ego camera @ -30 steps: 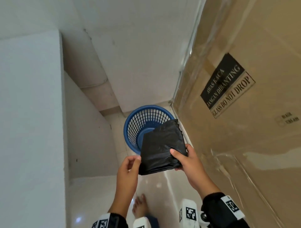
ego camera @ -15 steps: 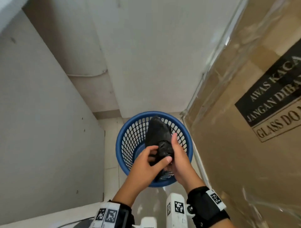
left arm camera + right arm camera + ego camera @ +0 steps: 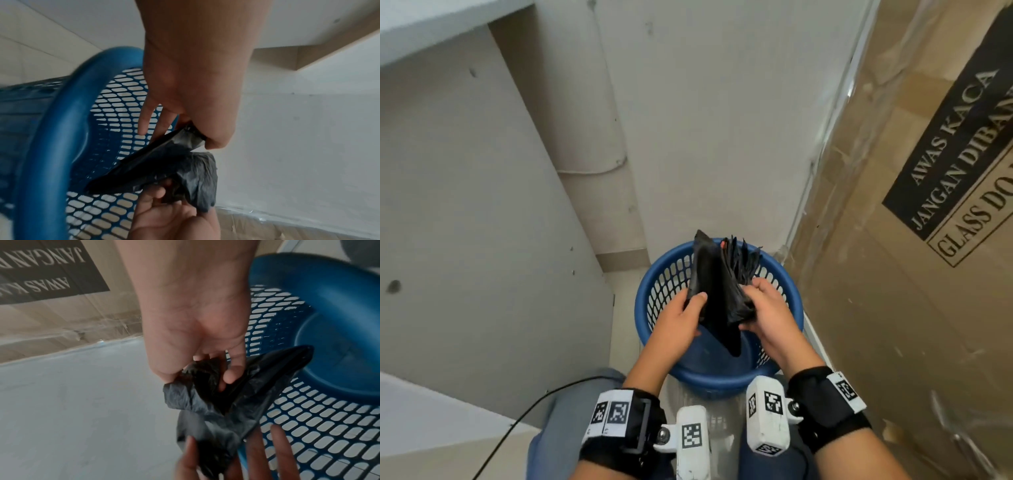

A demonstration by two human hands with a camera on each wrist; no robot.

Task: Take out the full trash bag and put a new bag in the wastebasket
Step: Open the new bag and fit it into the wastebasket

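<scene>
A folded black trash bag (image 3: 717,287) hangs over the mouth of a blue mesh wastebasket (image 3: 722,377) on the floor. My left hand (image 3: 683,313) pinches the bag's left layer with thumb on top. My right hand (image 3: 765,308) grips the bunched right part, whose ragged edge fans upward. In the left wrist view the left hand (image 3: 197,129) pinches the bag (image 3: 164,165) above the basket rim (image 3: 68,123). In the right wrist view the right hand (image 3: 205,368) curls round the bag (image 3: 236,394), and the basket's bare blue bottom (image 3: 339,361) shows inside.
A big cardboard box (image 3: 914,274) wrapped in clear film, labelled "GLASS DO NOT DROP", stands close on the right of the basket. White walls (image 3: 482,240) close in on the left and behind. A black cable (image 3: 530,411) runs at lower left.
The head view has drawn closer above the basket. The bag, held flat a second ago, is now being spread between the two hands, with its edge fanned out.
</scene>
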